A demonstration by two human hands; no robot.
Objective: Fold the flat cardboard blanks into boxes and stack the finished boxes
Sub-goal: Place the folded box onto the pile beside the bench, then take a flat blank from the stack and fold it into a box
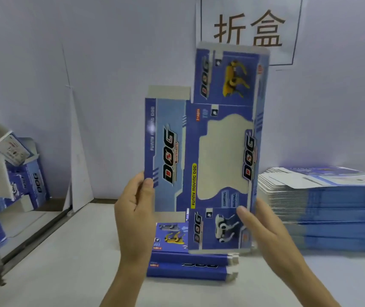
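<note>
1. Head view, setting: pale wall at the far side carries a paper sign (249, 29) with two large characters. A light grey table (66, 262) runs from the wall to the near edge.
2. Head view, workpiece: one flat blank (199, 151), printed blue, is held upright above the middle of the table, printed face toward the camera. It has not yet been folded.
3. Head view, hands:
   - The left hand (136, 207) pinches the blank's lower left edge, thumb on the printed face, fingers behind.
   - The right hand (263, 227) pinches the lower right edge, thumb on the face. Its fingers are hidden behind the card.
4. Head view, stock: a tall stack of blanks (323, 207) lies on the right of the table, near the right hand.
5. Head view, output: two finished boxes (188, 262) lie one on the other, under the held blank. A heap of boxes (22, 165) sits at the far left.
6. Handling, as a judgement: the blank is light, thin and fairly stiff, and should bend readily only along its creases. Grip at the edges beside a crease, clear of the cut-out window, where the card is probably weakest. The glossy print may slip under the thumbs.
</note>
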